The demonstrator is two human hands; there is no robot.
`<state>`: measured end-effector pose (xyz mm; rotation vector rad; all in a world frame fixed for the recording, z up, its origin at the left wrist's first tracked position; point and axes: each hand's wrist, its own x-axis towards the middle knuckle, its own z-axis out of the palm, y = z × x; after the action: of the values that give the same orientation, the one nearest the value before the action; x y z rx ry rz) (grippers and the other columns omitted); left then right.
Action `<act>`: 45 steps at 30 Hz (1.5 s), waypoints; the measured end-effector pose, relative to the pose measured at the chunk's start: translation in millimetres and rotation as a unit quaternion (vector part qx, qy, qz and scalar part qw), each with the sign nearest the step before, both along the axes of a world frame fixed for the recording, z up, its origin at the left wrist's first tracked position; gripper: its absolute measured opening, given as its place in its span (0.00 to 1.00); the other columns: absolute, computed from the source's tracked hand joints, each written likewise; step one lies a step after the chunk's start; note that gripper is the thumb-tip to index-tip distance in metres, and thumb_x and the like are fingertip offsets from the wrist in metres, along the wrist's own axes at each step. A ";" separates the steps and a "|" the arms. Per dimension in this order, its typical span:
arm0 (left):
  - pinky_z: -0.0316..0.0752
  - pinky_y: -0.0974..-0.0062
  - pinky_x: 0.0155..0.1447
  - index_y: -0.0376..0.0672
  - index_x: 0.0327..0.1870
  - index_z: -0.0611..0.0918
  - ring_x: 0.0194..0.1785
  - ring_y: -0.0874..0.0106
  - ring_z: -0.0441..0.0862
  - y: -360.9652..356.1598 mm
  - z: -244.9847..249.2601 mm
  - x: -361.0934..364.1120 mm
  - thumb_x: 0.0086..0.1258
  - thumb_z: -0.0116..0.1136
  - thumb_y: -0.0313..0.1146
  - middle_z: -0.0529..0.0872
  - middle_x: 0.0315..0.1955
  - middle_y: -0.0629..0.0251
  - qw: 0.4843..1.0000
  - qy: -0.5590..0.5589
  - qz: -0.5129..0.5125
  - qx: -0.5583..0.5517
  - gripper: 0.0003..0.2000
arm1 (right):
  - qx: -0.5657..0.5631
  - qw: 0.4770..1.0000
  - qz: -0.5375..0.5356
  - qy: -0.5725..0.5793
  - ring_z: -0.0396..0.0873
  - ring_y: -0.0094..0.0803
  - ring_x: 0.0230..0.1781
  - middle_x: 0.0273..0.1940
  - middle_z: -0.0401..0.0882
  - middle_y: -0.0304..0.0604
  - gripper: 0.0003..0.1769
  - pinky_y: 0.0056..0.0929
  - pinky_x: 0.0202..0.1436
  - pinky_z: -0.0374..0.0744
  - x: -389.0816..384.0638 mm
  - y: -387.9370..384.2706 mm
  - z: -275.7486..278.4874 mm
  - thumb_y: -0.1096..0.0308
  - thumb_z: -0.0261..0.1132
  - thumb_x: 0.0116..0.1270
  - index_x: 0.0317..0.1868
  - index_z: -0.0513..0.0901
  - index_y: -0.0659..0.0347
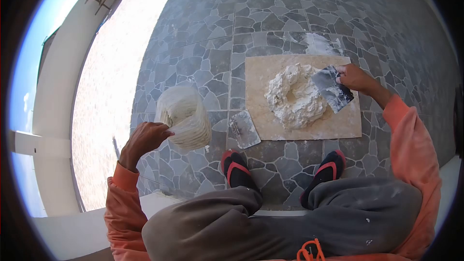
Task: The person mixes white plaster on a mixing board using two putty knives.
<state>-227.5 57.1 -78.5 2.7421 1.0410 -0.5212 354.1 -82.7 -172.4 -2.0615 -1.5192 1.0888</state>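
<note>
White paste or powder (pixel 292 99) lies heaped on a tan board (pixel 258 125), with a hollow in the heap's middle. My right hand (pixel 356 77) grips a dark, white-smeared scraper (pixel 332 89), whose blade is over the heap's right side. At the left, my left hand (pixel 150 137) pinches the rim of a translucent plastic bag (pixel 186 121) standing on the floor. What the bag holds is hard to make out. Between bag and board lies a second flat scraper (pixel 244 129), smeared with white, which neither hand touches.
Grey stone-patterned tiles (pixel 208 65) make up the floor. A white smear (pixel 319 44) marks the tiles behind the board. My feet in red-strapped sandals (pixel 238 168) are just in front of the board. Bright sunlit ground and a white pillar (pixel 55 92) are at the left.
</note>
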 end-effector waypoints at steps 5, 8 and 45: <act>0.78 0.66 0.32 0.42 0.29 0.86 0.24 0.62 0.85 -1.6 23.2 88.7 0.69 0.64 0.37 0.88 0.24 0.60 0.994 0.009 -0.103 -0.041 0.10 | 0.004 1.000 0.002 -0.025 0.71 0.29 0.27 0.25 0.76 0.44 0.14 0.34 0.35 0.71 8.7 -1.6 -3.9 0.71 0.60 0.61 0.46 0.83 0.67; 0.80 0.69 0.31 0.43 0.33 0.88 0.22 0.68 0.84 -3.8 28.1 135.2 0.68 0.65 0.38 0.88 0.24 0.63 0.983 0.042 -0.174 -0.050 0.08 | 0.013 1.000 -0.001 -0.009 0.73 0.30 0.28 0.27 0.79 0.45 0.14 0.34 0.37 0.72 15.2 -1.1 -7.0 0.72 0.59 0.61 0.46 0.83 0.67; 0.81 0.68 0.33 0.43 0.34 0.89 0.23 0.68 0.85 -8.9 12.1 282.5 0.71 0.63 0.36 0.89 0.25 0.62 0.950 0.084 -0.298 -0.041 0.08 | 0.097 0.995 -0.004 -0.002 0.78 0.47 0.33 0.33 0.81 0.62 0.16 0.39 0.41 0.74 45.3 -16.6 -27.5 0.73 0.55 0.54 0.40 0.82 0.72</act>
<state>55.0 48.2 -66.4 2.9461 0.1756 -0.8654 399.4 -99.3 -199.9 -1.9376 -1.5506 0.8971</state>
